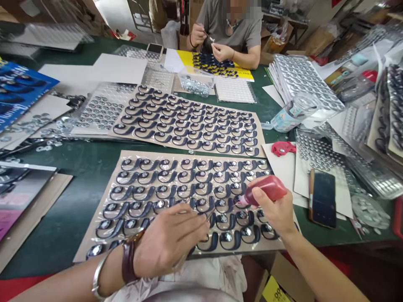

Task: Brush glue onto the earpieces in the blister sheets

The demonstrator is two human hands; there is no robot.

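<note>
A brown card sheet covered with rows of dark curved ear-hook pieces, each with a shiny round disc, lies right in front of me. My right hand grips a small red squeeze bottle tilted with its nozzle pointing left over the sheet. My left hand, with a brown strap and a metal bangle at the wrist, is closed in a pinch on a thin stick-like tool whose tip meets the bottle's nozzle area above the pieces.
A second filled card sheet lies further back. A phone rests on white paper at right, beside a red cap and stacked clear blister trays. Another person works across the green table. Loose discs lie left.
</note>
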